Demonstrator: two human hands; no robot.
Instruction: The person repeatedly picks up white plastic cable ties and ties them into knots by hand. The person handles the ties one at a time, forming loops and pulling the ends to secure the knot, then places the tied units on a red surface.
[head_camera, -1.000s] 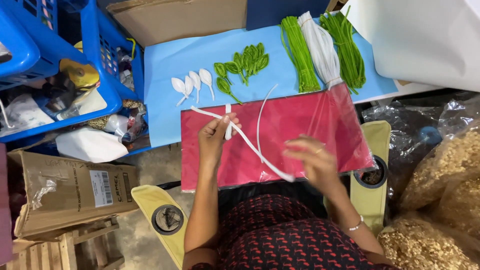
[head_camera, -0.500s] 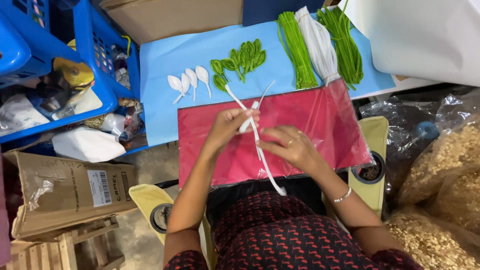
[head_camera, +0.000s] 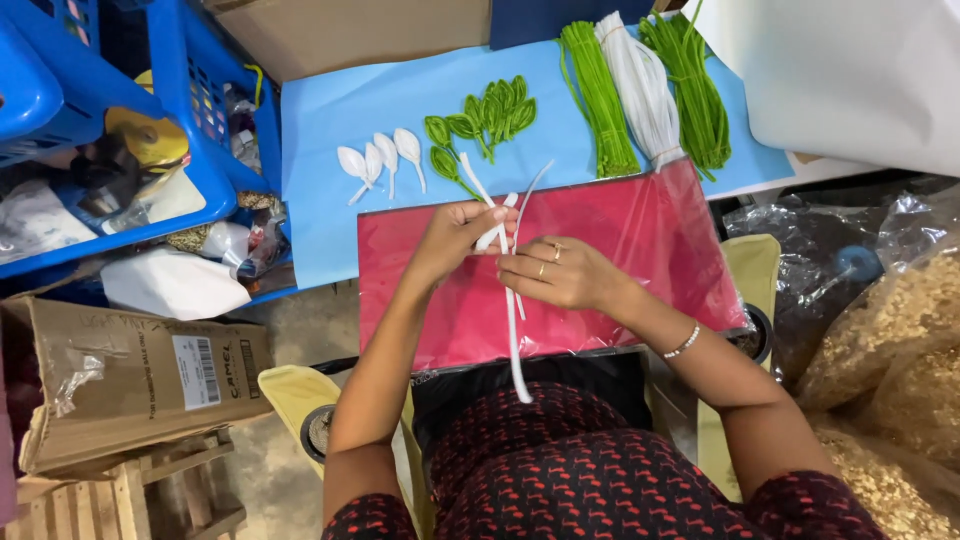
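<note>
My left hand and my right hand meet over a red sheet in clear wrap on my lap. Both hold white pipe-cleaner stems: the left pinches their upper part, the right grips just below. Thin stem ends stick up towards the blue paper, and one long end hangs down over my dress. Just beyond the hands lie white petal shapes and green leaf shapes on the blue paper.
Bundles of green stems, white stems and more green stems lie at the back. Blue crates with odds and ends stand left, a cardboard box below them. Clear bags of tan material sit right.
My hands have come together at the middle of the red sheet. The white stems, spread out slantwise before, now run nearly upright between my hands.
</note>
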